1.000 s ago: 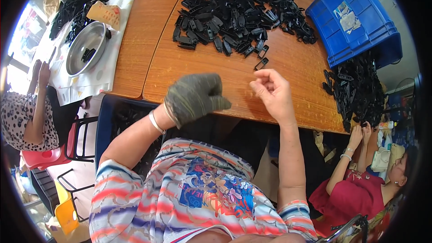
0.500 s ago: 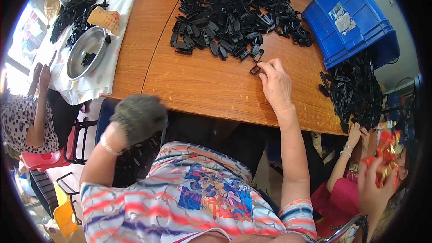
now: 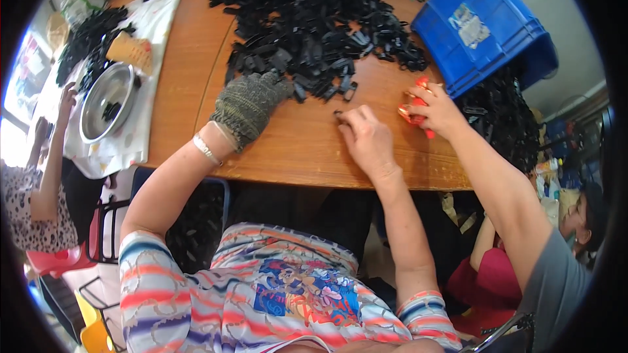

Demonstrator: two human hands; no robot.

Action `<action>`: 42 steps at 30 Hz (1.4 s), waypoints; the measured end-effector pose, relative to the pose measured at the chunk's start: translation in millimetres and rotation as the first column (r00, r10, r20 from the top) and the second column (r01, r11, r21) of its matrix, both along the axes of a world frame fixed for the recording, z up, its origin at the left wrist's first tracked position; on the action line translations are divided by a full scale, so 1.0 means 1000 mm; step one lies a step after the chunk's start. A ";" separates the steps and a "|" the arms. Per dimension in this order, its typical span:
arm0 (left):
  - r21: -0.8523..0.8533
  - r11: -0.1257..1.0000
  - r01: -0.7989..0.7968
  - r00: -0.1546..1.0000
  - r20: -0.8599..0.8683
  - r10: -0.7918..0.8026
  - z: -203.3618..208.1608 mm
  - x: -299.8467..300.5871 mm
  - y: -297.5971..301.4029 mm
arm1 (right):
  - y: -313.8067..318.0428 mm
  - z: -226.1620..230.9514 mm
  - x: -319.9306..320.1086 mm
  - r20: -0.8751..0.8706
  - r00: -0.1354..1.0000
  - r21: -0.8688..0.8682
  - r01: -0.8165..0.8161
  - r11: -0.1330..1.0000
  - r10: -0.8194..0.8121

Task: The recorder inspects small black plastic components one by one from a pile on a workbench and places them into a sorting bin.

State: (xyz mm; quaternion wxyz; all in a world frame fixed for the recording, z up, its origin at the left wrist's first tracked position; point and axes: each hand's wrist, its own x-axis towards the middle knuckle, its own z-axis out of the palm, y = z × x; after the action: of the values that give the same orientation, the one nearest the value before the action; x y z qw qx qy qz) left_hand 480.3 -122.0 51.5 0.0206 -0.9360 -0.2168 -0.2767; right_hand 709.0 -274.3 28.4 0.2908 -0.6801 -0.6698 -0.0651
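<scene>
My left hand (image 3: 252, 110), in a dark grey-green knitted glove, is at the near edge of a big heap of black plastic parts (image 3: 307, 33). Its fingertips are against the dark pieces, and whether they grip one does not show. Farther right, my bare right hand (image 3: 369, 142) is closed in a pinch just above the wooden table (image 3: 294, 147). Between thumb and fingers it has a small black plastic part (image 3: 338, 114), mostly covered by the fingertips. Another part (image 3: 350, 91) lies at the heap's edge, just beyond this hand.
Close to my right hand, another person's hand (image 3: 441, 112) holds red-and-gold wrapped items (image 3: 413, 108) over the table. A blue crate (image 3: 484, 26) stands tilted at the right, by more black parts. At the left are a steel bowl (image 3: 88, 117) and another person's arm (image 3: 49, 176).
My gloved left hand has moved from the table's front edge up to the heap. The other person's hand with the red-and-gold items has come in over the table from the right.
</scene>
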 end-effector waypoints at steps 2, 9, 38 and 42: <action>-0.026 0.999 0.022 0.996 -0.089 -0.024 0.001 0.021 0.012 | -0.005 -0.003 -0.006 -0.037 0.999 -0.018 -0.009 1.000 0.009; 0.050 0.999 0.021 0.973 -0.231 -0.009 0.009 0.043 0.021 | -0.011 0.001 -0.014 -0.040 0.999 -0.036 -0.010 0.999 0.009; -0.345 0.929 -0.134 0.956 -0.291 0.030 0.005 0.021 -0.009 | -0.006 0.001 -0.017 -0.177 0.983 -0.068 0.044 0.997 -0.055; -0.274 0.955 -0.112 0.983 -0.170 0.067 -0.002 0.020 -0.018 | 0.006 0.000 -0.030 -0.451 0.893 0.023 0.003 1.000 0.008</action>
State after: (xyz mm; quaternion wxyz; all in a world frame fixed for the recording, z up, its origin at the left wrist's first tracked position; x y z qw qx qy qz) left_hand 499.9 -139.9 49.3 -0.0835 -0.9375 -0.2941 -0.1664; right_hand 678.6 -268.7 28.4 0.4459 -0.6724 -0.5843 0.0870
